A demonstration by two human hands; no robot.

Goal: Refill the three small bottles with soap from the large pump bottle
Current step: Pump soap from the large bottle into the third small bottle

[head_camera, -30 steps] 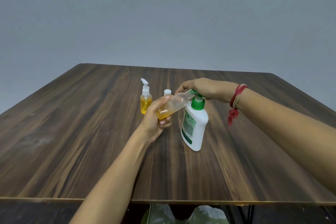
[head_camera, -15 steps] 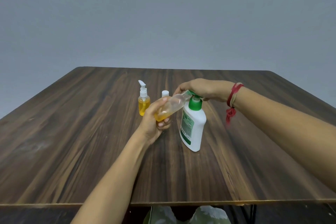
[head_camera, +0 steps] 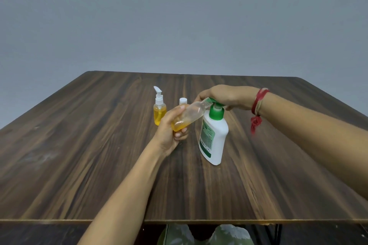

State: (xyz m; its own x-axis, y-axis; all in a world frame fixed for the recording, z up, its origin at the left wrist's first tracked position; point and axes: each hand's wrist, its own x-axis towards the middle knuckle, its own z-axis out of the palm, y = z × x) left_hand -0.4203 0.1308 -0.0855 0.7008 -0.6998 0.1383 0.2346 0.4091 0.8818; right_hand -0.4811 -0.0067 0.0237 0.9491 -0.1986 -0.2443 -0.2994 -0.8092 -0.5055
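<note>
A large white pump bottle with a green collar and pump head stands mid-table. My right hand lies over the green pump head, fingers curled round it. My left hand grips a small clear bottle, tilted with its open neck up against the green nozzle; orange soap pools at its lower end. Behind stand a small pump bottle full of orange soap and another small bottle, of which only the white cap shows behind my left hand.
The dark wood table stretches wide to left and right, its front edge near me. A grey wall rises behind. A red thread band is on my right wrist. My knees show below the table edge.
Both hands and the bottles keep nearly the same pose; the view has shifted slightly. The tilted bottle stays at the nozzle.
</note>
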